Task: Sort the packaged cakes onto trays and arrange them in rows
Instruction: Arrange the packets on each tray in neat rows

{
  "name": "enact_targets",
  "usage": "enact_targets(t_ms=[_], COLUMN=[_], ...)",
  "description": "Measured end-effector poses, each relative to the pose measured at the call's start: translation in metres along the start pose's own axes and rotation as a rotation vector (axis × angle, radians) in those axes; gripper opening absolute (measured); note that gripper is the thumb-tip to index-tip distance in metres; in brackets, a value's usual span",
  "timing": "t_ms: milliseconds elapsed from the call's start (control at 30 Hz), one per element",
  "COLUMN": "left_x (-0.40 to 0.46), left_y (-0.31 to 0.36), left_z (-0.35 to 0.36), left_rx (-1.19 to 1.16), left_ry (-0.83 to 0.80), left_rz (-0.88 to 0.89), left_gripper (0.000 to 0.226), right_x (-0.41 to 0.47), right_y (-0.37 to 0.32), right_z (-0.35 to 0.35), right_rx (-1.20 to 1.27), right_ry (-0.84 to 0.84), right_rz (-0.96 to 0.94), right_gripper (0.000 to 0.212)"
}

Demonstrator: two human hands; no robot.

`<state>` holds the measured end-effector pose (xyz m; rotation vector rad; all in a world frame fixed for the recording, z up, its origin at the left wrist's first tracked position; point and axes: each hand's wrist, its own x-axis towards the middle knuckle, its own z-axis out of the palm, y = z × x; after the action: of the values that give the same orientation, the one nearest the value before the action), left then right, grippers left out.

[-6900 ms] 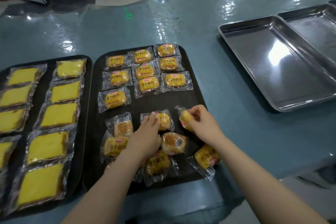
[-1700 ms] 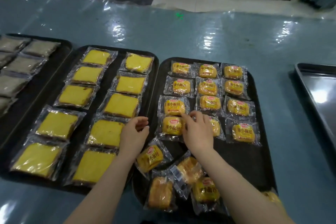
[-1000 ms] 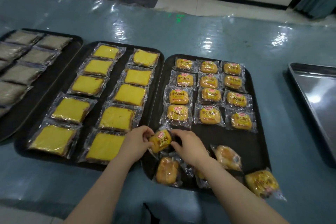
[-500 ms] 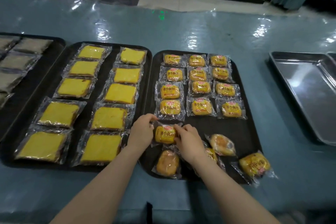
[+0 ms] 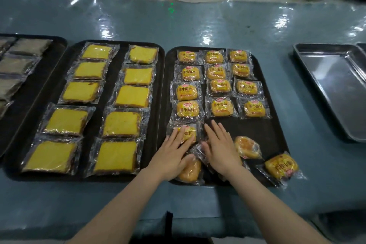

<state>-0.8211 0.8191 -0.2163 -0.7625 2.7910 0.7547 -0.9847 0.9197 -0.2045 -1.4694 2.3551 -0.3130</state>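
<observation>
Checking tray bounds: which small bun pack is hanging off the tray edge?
The bun pack at the tray's near right corner. It juts over the rim onto the blue table, label turned askew. All other buns lie fully inside the tray.

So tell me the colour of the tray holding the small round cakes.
Black, the tray under the small round cakes; the head view shows it.

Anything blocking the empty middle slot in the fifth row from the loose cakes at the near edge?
Only the right hand, lying flat just in front of the slot. Behind it the black tray is bare. The nearest loose cake lies beside that hand.
</observation>
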Motion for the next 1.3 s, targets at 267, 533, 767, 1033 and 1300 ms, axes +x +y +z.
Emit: enact_targets(t_ms=[267,533,767,1033,1300], left_x=[0.003,0.004,0.015,0.019,0.022], left_y=[0.004,0.017,0.016,0.014,0.012], left_z=[-0.001,-0.016,-0.016,-0.018,-0.015], left_rx=[0.049,-0.018,0.041,-0.026,-0.004], left_ry=[-0.082,0.027,-0.033,-0.041,-0.085], left_rz=[-0.041,-0.060,-0.033,-0.053,-0.064], left_gripper=[0.073,0.082,0.067,0.062,0.066], right_x=[-0.034,-0.040,-0.021,0.008,0.018], right_y=[0.020,0.015,0.019,0.035,0.038], right_z=[-0.014,-0.016,-0.028,-0.040,-0.051], right_rx=[0.028,0.326,0.565,0.519,0.324], right_ry=[-0.040,0.038,0.337,0.282,0.336], right_rz=[-0.055,0.122,0.268,0.392,0.458], right_gripper=[0.094,0.046,0.032,0.024,0.044])
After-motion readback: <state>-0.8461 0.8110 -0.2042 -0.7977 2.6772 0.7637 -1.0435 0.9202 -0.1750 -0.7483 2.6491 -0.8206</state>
